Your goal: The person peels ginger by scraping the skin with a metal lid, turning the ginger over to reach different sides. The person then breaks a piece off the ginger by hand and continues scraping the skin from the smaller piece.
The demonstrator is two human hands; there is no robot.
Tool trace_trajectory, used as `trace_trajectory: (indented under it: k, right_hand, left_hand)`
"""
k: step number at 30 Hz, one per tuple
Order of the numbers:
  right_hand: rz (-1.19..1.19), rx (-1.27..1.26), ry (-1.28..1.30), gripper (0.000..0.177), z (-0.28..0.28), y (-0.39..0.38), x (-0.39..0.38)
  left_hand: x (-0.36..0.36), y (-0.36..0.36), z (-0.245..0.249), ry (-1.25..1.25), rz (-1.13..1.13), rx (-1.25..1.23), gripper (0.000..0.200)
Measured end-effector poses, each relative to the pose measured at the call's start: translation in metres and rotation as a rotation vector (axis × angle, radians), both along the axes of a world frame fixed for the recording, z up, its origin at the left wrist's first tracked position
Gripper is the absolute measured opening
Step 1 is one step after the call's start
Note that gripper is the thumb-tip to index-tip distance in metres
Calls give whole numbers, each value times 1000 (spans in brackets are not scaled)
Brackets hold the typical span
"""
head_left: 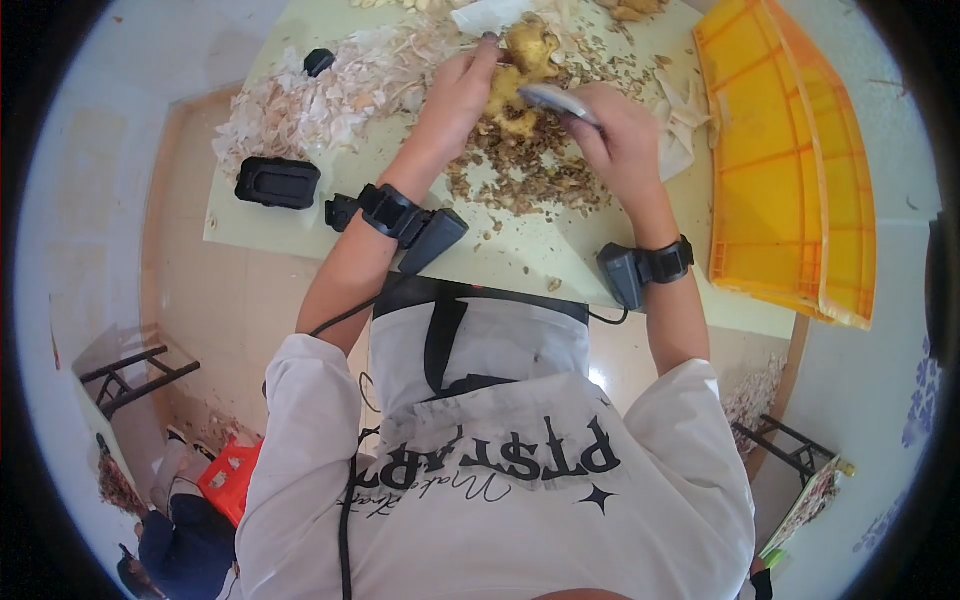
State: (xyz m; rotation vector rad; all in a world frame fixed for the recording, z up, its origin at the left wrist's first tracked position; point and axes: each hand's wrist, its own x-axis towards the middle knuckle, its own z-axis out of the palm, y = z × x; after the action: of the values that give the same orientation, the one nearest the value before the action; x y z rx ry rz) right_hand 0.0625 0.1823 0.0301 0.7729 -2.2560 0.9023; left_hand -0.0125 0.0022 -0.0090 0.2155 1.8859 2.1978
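A knobbly yellow ginger root [515, 90], partly peeled, is held over the table by my left hand [463, 95], whose fingers are wrapped at its left side. My right hand [622, 140] grips a flat metal blade [558, 102], whose tip touches or nearly touches the root's right side. Brown peel scraps [535, 178] are heaped beneath and in front of the root. Another yellow ginger piece [532, 45] is at the root's far end; whether the two are joined is unclear.
Pale papery skins [290, 115] cover the table's left part, with a black case [278, 183] and a small black object [319, 62]. A yellow crate [775, 150] stands at the right. At the lower left are a person in dark clothing [190, 545] and a red stool [232, 480].
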Motion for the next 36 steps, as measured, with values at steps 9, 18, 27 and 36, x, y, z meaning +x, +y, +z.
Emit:
trace_trajectory:
  k: [9, 18, 27, 36]
  right_hand:
    - [52, 309, -52, 29, 0, -1, -2]
    - [162, 127, -94, 17, -4, -5, -4]
    - [-218, -52, -163, 11, -11, 0, 5]
    - [-91, 408, 21, 25, 3, -7, 2]
  left_hand:
    - [1, -4, -2, 309, -41, -219, 37]
    - [0, -2, 2, 479, 33, -362, 45]
    - [-5, -3, -3, 450, 108, -311, 50]
    - [-6, -3, -5, 393, 78, -284, 54]
